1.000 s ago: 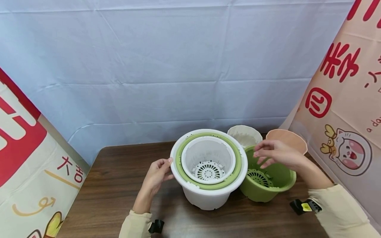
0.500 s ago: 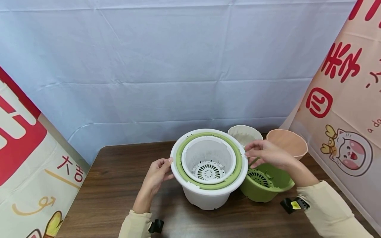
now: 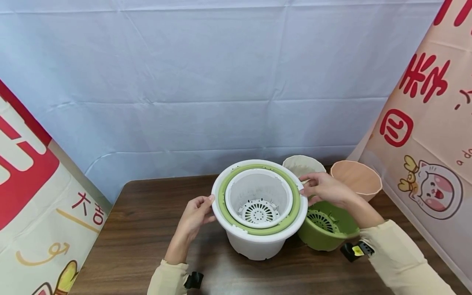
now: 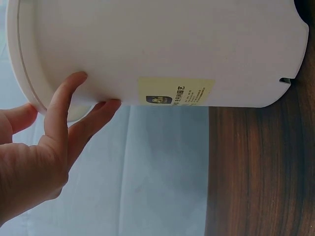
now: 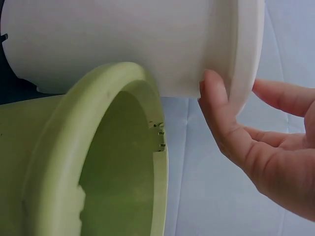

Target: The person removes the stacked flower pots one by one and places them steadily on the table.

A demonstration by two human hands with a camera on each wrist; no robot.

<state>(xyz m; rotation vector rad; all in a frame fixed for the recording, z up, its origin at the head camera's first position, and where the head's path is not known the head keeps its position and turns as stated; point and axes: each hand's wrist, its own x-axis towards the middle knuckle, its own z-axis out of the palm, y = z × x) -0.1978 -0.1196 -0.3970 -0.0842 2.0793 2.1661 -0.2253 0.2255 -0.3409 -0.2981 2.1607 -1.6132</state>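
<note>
A large white plastic flower pot [image 3: 254,246] stands at the middle of the table, with a green pot [image 3: 258,232] nested in it and a smaller white pot [image 3: 259,185] inside that. My left hand [image 3: 193,216] grips the outer rim at its left, thumb on top and fingers below against the wall, as the left wrist view shows. On the opposite side my right hand [image 3: 326,190] pinches the same rim between thumb and fingers [image 5: 216,91]. A second green pot [image 3: 321,239], with a slotted bottom, sits right beside the stack, below my right forearm. A yellow label [image 4: 174,92] is on the white wall.
Behind the green pot stand a cream pot [image 3: 304,164] and a peach pot [image 3: 357,177], near the back right corner. The brown wooden table [image 3: 155,229] extends to the left and front. A pale cloth [image 3: 184,90] hangs behind, with printed cloths at both sides.
My right hand has moved left from over the second green pot to the right rim of the large white pot and taken hold of it. The left hand stays at its rim.
</note>
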